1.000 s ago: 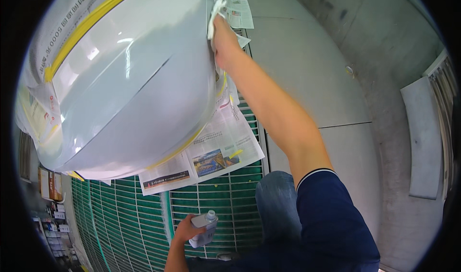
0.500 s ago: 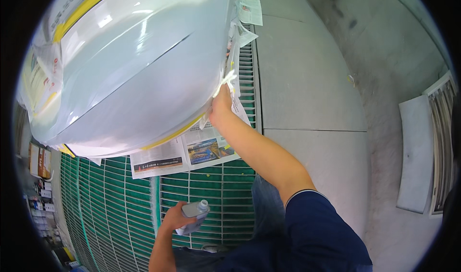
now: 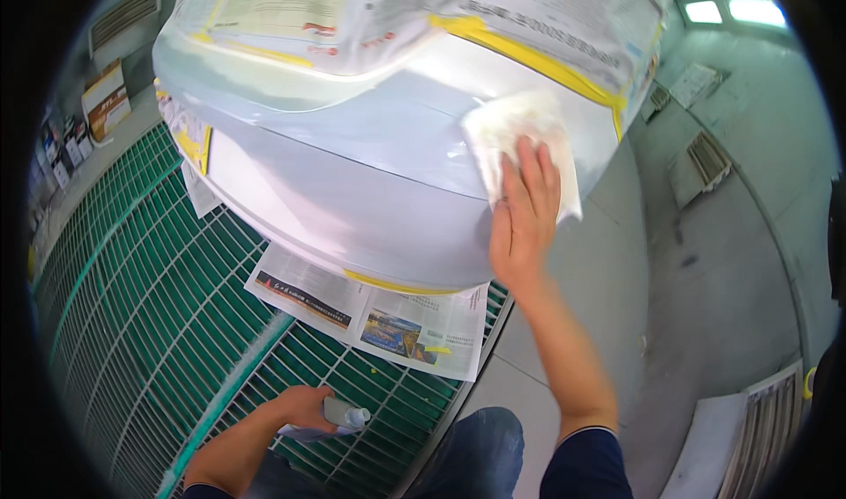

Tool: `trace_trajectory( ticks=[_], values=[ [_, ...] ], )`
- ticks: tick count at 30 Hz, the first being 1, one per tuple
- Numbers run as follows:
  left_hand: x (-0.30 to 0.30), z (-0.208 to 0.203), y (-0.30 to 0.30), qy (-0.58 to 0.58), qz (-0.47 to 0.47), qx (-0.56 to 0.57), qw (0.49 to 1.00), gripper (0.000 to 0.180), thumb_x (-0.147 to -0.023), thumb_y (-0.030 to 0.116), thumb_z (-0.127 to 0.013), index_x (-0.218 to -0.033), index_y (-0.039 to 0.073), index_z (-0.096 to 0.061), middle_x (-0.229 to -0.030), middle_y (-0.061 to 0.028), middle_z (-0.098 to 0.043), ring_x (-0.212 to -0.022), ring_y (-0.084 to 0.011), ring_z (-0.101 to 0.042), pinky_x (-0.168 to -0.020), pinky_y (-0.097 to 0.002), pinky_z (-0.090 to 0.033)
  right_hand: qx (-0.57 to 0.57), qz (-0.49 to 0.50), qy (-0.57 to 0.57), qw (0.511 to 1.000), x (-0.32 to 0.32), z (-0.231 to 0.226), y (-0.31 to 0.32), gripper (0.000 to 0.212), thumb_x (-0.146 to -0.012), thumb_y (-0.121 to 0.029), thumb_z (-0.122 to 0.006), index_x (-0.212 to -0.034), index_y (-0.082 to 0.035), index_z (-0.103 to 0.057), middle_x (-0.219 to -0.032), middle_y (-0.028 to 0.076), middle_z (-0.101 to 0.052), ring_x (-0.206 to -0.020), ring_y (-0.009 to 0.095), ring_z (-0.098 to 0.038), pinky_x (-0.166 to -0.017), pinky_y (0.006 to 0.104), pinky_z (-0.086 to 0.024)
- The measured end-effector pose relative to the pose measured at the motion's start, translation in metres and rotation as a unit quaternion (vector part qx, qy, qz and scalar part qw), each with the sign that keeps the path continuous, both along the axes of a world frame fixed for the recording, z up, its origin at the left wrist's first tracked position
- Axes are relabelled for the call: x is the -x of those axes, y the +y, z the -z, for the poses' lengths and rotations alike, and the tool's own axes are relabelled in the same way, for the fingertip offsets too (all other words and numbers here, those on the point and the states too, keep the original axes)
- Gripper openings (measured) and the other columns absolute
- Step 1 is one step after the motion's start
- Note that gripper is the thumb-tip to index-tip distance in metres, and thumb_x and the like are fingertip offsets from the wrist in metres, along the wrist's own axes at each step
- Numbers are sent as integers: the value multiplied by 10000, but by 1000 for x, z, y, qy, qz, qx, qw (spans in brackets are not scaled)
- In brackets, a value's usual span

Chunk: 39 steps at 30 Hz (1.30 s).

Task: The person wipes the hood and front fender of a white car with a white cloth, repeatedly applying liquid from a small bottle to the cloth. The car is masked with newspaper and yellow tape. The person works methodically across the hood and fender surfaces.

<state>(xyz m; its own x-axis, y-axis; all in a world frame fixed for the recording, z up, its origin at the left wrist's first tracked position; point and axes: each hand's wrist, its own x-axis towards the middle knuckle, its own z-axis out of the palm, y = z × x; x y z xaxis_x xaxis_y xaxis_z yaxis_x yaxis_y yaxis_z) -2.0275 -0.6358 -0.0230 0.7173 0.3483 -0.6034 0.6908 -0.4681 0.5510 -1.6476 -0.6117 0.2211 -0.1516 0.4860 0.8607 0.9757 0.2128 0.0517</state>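
Observation:
A pale grey, glossy curved car bumper [image 3: 370, 186] fills the upper middle, masked along its top with plastic sheeting, newspaper and yellow tape [image 3: 529, 54]. At the bumper's right end, my right hand [image 3: 527, 221] holds a white cloth [image 3: 507, 124] flat against the surface, its fingers stretched over the cloth. Low on the left, my left hand [image 3: 304, 406] is closed round a grey flat-sided bottle [image 3: 345, 413] with a pale narrow neck. The bottle tilts to the right over the floor grating, apart from the bumper. The hand hides much of its body.
Newspaper [image 3: 388, 327] hangs below the bumper's lower edge. Green-backed metal grating [image 3: 132, 323] covers the floor at left, beside grey floor panels [image 3: 538, 371]. A cardboard box [image 3: 106, 102] and several containers line the left wall. Louvred panels [image 3: 762, 446] lean at right.
My right hand and cloth have moved from the bumper's lower right edge onto its upper right face. My view has shifted to take in more of the masked top. The bottle remains in my left hand.

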Motion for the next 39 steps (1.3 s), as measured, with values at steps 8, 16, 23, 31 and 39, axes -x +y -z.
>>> trace_trajectory(
  ticks=[8,16,23,31,39],
  values=[
    [17,-14,-33,-86,-41,25,995,741,-690,558,-829,-1209,68,-630,-951,-199,-743,-922,-404,-721,-795,-482,-558,239,-122,-264,926,55,-122,72,472,-848,-62,-644,-1318,-94,-664,-1517,115,-543,-1445,319,-471,-1200,507,-377],
    [37,-80,-114,-127,-184,46,974,763,-667,527,-857,-1248,91,-625,-1015,-178,-740,-965,-387,-716,-836,-486,-570,401,-194,-279,851,95,-171,126,592,-853,-84,-660,-1438,-110,-567,-1501,87,-536,-1405,295,-487,-1164,445,-400],
    [128,-244,-123,-87,-323,51,941,696,-665,468,-851,-1221,109,-637,-997,-185,-735,-953,-387,-719,-837,-478,-573,492,-85,-307,811,95,-209,113,528,-921,-57,-561,-1448,-101,-553,-1499,121,-519,-1372,304,-503,-1152,438,-407],
    [270,-362,-120,-13,-385,36,922,755,-632,454,-877,-1241,85,-625,-1013,-195,-731,-967,-380,-716,-838,-482,-571,493,-133,-165,844,150,-167,148,547,-960,-177,-596,-1486,-57,-508,-1586,172,-428,-1465,358,-397,-1202,474,-338],
    [376,-432,-92,33,-503,-19,863,762,-618,418,-906,-1213,58,-596,-960,-211,-726,-901,-415,-729,-784,-491,-578,402,-84,-49,910,259,-130,233,515,-951,-163,-604,-1449,-41,-543,-1537,186,-482,-1423,353,-443,-1186,494,-354]
  ],
)
